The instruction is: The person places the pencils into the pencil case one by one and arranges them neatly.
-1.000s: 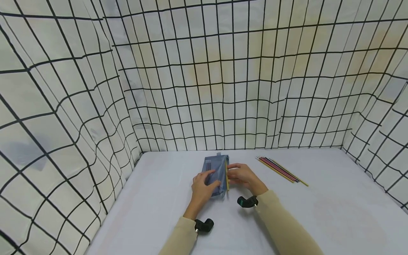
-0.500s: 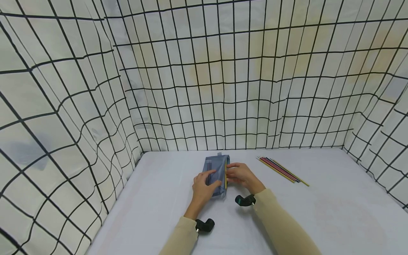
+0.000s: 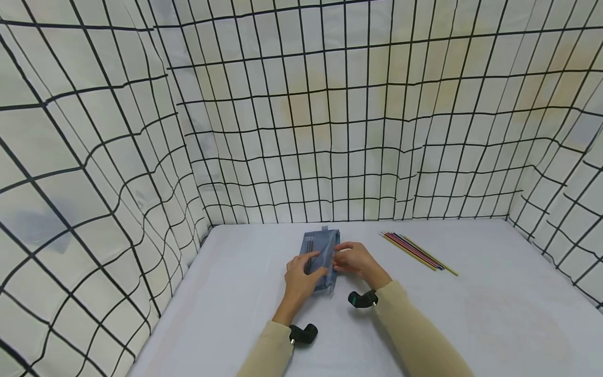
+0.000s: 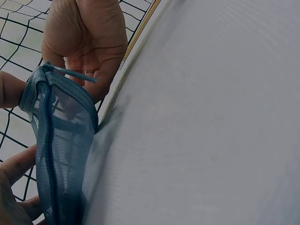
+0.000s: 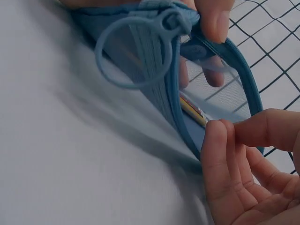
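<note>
A blue mesh zip pouch lies slanted on the white table, several dark pencils showing through its left side. My left hand grips it, thumb and fingers spread over the top; in the right wrist view that thumb hooks over the rim. The pouch's mouth gapes toward my right hand, which is at its right edge. There, thumb and fingertips pinch together at the end of a yellow pencil inside the mouth. A blue ring pull hangs from the zip.
Several coloured pencils lie in a loose bundle on the white table, right of the pouch. A black grid net over white sheeting rises behind and on both sides. A small black camera sits on each wrist.
The yellow pencil, which stuck out past the pouch's near end, has gone in and is hidden in the head view. Both hands have stayed nearly in place.
</note>
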Demonstrator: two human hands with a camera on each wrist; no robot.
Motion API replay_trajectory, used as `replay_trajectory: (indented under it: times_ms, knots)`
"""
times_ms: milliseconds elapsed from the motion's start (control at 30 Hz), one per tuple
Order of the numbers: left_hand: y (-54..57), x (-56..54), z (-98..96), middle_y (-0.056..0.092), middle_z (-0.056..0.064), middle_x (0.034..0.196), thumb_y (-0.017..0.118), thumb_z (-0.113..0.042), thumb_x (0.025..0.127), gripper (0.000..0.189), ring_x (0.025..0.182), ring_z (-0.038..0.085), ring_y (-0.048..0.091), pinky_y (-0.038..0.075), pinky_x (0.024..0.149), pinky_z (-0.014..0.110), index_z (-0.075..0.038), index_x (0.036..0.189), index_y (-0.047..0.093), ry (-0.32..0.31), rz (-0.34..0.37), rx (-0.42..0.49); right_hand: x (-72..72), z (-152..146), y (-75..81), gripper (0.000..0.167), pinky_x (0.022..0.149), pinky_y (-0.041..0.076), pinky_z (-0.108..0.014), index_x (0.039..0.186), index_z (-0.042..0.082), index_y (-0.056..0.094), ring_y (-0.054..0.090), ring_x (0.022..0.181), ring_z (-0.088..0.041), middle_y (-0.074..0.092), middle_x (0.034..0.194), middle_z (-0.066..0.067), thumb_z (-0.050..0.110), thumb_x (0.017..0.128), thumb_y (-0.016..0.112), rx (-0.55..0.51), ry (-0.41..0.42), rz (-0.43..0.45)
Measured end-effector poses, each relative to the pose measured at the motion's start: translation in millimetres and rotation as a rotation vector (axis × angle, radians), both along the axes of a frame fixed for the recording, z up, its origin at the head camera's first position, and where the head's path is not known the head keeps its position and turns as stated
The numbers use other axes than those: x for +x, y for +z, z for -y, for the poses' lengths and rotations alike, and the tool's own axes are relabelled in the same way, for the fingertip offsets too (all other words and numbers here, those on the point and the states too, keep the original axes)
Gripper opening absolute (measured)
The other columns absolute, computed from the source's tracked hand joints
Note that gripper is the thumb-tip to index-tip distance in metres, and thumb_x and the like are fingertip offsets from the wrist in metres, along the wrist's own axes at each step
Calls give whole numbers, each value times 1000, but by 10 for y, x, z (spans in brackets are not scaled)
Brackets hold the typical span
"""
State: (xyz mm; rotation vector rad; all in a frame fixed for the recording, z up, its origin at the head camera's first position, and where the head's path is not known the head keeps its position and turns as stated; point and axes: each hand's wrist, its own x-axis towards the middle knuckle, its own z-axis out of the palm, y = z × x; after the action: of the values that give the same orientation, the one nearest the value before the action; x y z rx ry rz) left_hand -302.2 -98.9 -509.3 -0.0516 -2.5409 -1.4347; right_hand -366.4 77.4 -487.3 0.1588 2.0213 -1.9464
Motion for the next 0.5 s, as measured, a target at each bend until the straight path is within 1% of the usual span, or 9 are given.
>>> replay_trajectory:
  times_ms: [133,200,367,500]
  knots:
    - [-3,1,2,58,13,142,74,-38,82,51,137,36,42,30,111,65,-25,131,69,-3,-15,-2,21,-97,-45,38,70,60,-28,130,0,61,68,82,-19,70,102,-14,3,93,66,40,12,-55]
    - [-3,1,4,58,13,141,74,-39,81,52,137,36,43,30,111,65,-25,131,69,-4,-20,-2,35,-156,-60,37,69,59,-28,129,-1,62,68,81,-18,72,100,-14,4,93,66,74,25,-105]
    - [5,6,5,57,13,143,74,-40,80,53,138,36,42,31,111,66,-26,131,69,-5,-9,5,77,-310,-61,35,69,59,-29,126,0,62,68,78,-16,74,99,-14,5,92,67,217,59,-240]
    - [15,14,2,56,13,144,73,-40,81,53,139,36,41,30,112,67,-26,132,69,-10,-1,9,114,-444,-47,33,72,59,-31,124,2,63,67,79,-17,72,98,-13,8,92,66,304,99,-333]
